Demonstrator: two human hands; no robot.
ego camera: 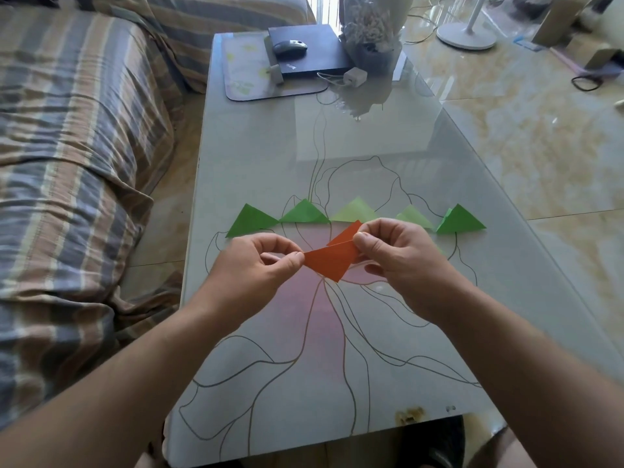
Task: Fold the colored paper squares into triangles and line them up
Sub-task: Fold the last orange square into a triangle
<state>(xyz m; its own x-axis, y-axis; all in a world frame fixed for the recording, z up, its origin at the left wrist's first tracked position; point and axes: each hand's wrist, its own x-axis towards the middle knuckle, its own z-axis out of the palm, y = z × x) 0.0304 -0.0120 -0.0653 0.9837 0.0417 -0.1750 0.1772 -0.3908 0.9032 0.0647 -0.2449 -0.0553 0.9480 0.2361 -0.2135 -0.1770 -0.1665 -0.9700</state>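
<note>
Orange paper (332,260), partly folded, is held above the glass table (388,332) at frame centre: left hand (256,265) pinches its left corner, right hand (395,251) pinches its right side. Just beyond, five green triangles (251,220) form a row.

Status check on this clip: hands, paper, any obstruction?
Left hand and right hand both pinch the orange paper, half folded, above the table. Five green triangles lined up behind. Nothing in the way.
</note>
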